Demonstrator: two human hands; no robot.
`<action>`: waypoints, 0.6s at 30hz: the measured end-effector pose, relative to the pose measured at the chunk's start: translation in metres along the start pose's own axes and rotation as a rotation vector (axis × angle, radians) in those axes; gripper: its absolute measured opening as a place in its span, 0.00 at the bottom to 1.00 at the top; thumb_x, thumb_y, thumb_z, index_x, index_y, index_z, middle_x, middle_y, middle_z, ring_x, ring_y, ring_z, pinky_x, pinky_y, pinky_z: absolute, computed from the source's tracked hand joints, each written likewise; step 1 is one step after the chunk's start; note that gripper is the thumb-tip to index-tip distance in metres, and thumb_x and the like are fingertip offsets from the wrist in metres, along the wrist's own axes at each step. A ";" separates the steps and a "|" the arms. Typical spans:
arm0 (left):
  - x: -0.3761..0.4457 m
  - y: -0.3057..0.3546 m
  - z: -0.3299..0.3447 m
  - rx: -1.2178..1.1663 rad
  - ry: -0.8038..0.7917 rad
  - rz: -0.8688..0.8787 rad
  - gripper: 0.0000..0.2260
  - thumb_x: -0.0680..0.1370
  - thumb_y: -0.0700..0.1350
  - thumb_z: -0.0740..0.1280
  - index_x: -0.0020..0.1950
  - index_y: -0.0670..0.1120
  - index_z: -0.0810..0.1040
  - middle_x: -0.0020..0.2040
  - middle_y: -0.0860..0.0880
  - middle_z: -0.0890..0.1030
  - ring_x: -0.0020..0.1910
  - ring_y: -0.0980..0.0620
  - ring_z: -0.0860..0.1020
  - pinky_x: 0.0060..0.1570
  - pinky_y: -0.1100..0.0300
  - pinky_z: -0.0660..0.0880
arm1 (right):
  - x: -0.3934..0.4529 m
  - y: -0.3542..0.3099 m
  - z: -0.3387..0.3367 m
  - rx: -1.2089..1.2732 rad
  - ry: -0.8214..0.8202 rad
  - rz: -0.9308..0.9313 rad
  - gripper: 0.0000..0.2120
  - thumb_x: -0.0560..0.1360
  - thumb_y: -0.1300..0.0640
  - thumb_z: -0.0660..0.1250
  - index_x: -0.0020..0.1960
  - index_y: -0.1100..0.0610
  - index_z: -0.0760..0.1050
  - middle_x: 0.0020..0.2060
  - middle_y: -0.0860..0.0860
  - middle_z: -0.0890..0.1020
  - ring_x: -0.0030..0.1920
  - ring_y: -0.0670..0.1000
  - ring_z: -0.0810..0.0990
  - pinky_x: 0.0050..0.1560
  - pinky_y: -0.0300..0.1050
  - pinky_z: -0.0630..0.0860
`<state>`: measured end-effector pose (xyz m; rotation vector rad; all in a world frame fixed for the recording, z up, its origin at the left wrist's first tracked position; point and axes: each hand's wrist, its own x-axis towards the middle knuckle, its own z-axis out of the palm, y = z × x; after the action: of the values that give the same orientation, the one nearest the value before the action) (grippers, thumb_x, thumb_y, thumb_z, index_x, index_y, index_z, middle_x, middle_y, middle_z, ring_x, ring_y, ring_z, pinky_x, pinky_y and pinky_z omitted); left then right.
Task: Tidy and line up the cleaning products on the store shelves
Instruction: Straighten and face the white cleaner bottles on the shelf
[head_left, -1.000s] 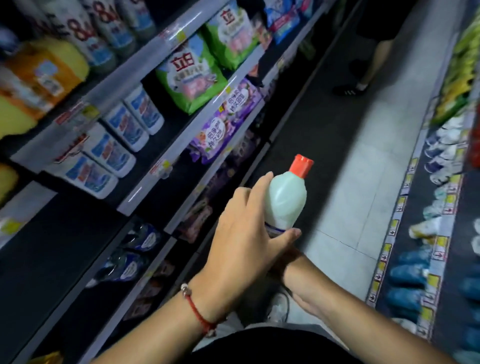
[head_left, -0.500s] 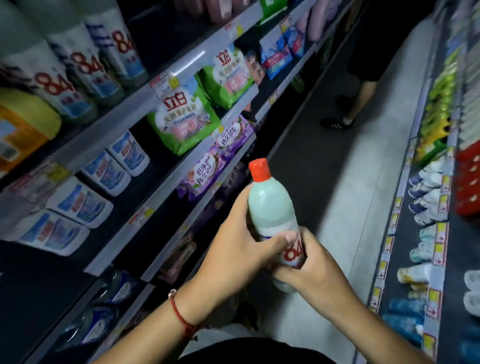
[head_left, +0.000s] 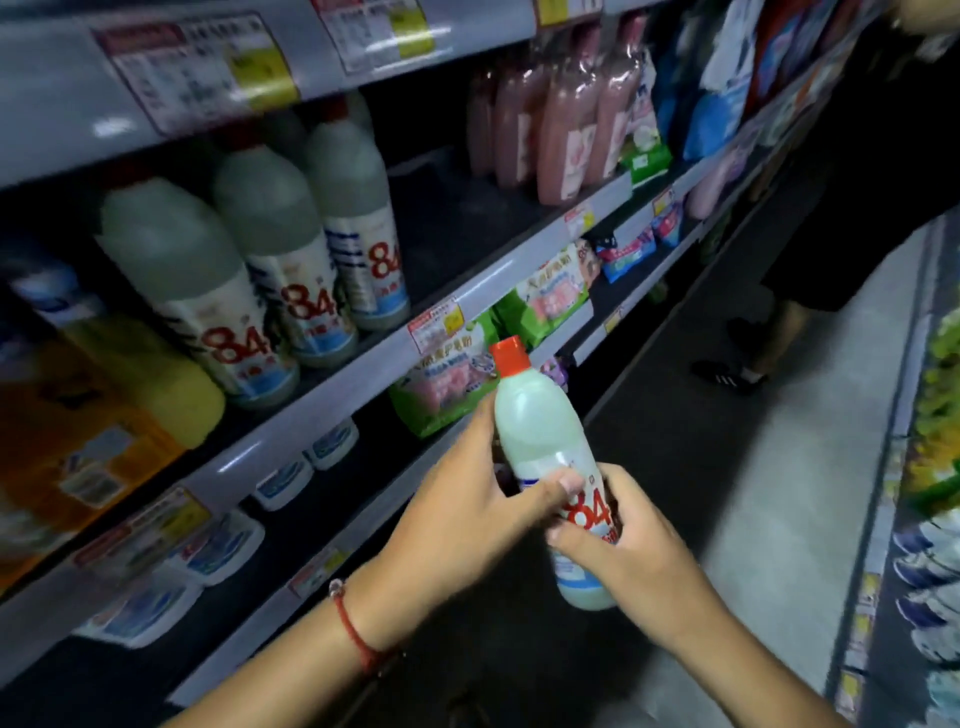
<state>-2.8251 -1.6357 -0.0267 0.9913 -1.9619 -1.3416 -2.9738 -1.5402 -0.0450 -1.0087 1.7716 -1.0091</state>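
A large red "84" is printed on the label of the held bottle (head_left: 550, 452), low in the middle of the frame, where it is partly covered by the hands. The same red "84" can be read on the labels of the three big bottles (head_left: 291, 265) standing on the shelf at upper left. The print on the price tags (head_left: 435, 323) along the shelf edges and on the green bags (head_left: 447, 379) is too blurred to be read.
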 end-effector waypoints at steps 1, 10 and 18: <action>0.005 0.001 -0.005 0.046 0.033 0.026 0.28 0.74 0.57 0.75 0.69 0.66 0.66 0.61 0.67 0.78 0.59 0.69 0.77 0.56 0.68 0.76 | 0.009 -0.006 -0.001 -0.002 -0.025 -0.013 0.14 0.70 0.54 0.76 0.51 0.43 0.76 0.42 0.41 0.84 0.42 0.39 0.83 0.39 0.32 0.75; 0.029 0.017 -0.034 0.644 0.287 0.039 0.37 0.75 0.70 0.58 0.80 0.60 0.51 0.74 0.53 0.66 0.68 0.56 0.68 0.57 0.66 0.68 | 0.089 -0.052 -0.010 0.123 -0.136 -0.113 0.25 0.62 0.50 0.77 0.58 0.49 0.78 0.49 0.47 0.87 0.50 0.47 0.86 0.57 0.53 0.81; 0.045 0.016 -0.030 0.963 0.476 -0.072 0.26 0.78 0.62 0.58 0.71 0.50 0.70 0.62 0.41 0.77 0.48 0.38 0.82 0.35 0.51 0.80 | 0.172 -0.108 -0.017 0.277 -0.241 -0.202 0.17 0.67 0.52 0.78 0.54 0.52 0.81 0.44 0.44 0.87 0.46 0.41 0.85 0.44 0.34 0.77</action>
<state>-2.8314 -1.6847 0.0000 1.6154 -2.1627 -0.0549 -3.0203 -1.7307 0.0121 -1.0956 1.3129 -1.1676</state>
